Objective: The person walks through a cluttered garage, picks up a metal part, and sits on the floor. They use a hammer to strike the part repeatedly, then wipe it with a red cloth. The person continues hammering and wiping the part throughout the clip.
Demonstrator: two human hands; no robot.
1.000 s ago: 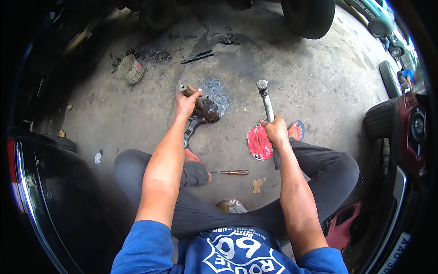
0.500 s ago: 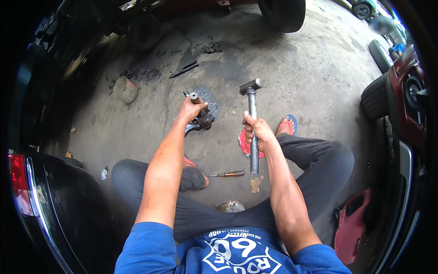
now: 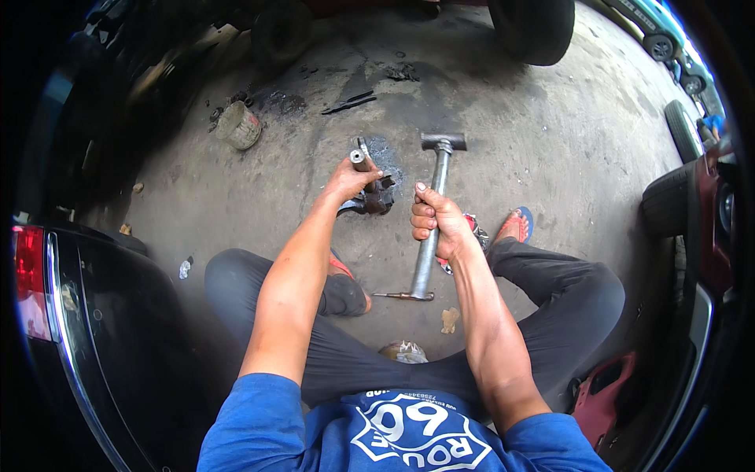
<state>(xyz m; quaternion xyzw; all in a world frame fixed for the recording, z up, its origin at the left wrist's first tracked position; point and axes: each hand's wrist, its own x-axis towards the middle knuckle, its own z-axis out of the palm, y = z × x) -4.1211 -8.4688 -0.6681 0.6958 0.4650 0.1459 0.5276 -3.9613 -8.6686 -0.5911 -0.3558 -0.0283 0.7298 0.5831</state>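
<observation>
My right hand (image 3: 438, 220) is wrapped round the metal handle of a hammer (image 3: 444, 161). The hammer's head points away from me, and the handle's lower end overlaps a screwdriver (image 3: 397, 296) lying on the floor. Left of the hammer, my left hand (image 3: 350, 181) grips a round metal bar (image 3: 359, 157) with a hole in its top end. Below those fingers a dark, greasy metal car part (image 3: 379, 201) sits on the concrete. Where the bar meets the part is hidden by my hand. The hammer head is apart from the bar.
A dirty bucket (image 3: 238, 126) and black strips (image 3: 348, 103) lie farther off. A red patterned cloth or pad (image 3: 474, 228) is partly behind my right wrist. A black car (image 3: 110, 338) stands at left, a large tyre (image 3: 533, 31) ahead, and a dark red vehicle part (image 3: 716, 228) at right.
The view has shifted, so the floor things appear farther right. The hammer has turned: its head is now level and its handle leans, lower end leftward. My left hand keeps its hold on the bar.
</observation>
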